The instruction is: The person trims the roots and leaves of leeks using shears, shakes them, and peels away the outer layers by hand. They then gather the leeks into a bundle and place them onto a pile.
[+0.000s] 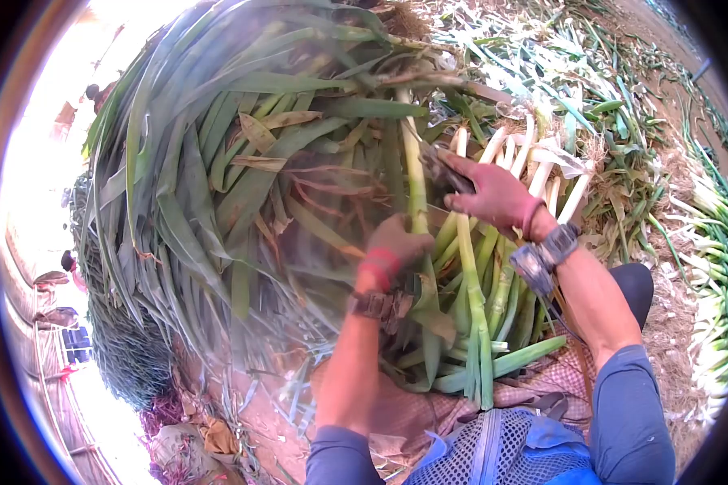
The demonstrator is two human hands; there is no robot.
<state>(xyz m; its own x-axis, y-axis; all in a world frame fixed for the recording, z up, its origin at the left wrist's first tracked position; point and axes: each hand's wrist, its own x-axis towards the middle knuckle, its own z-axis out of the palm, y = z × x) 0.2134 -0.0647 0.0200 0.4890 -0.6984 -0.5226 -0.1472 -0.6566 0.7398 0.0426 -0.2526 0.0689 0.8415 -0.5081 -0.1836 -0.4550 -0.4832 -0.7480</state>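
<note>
My left hand (398, 241) is closed around the green lower part of a leek (415, 174), whose pale shank stands up past my fingers. My right hand (497, 196) is wrapped around a dark knife-like tool (445, 168); its tip lies close beside that leek's shank. Its exact shape is blurred. Both hands appear gloved, with straps and small devices at the wrists. Below my right hand, several trimmed leeks (477, 295) with white ends lie together across my lap, partly hidden by my forearm.
A large heap of leafy leeks (218, 162) rises at left and in front. Cut roots and peeled leaves (534, 48) litter the ground beyond. At far right runs a row of leeks (712, 299) with white ends. A checked cloth (542, 384) lies on my lap.
</note>
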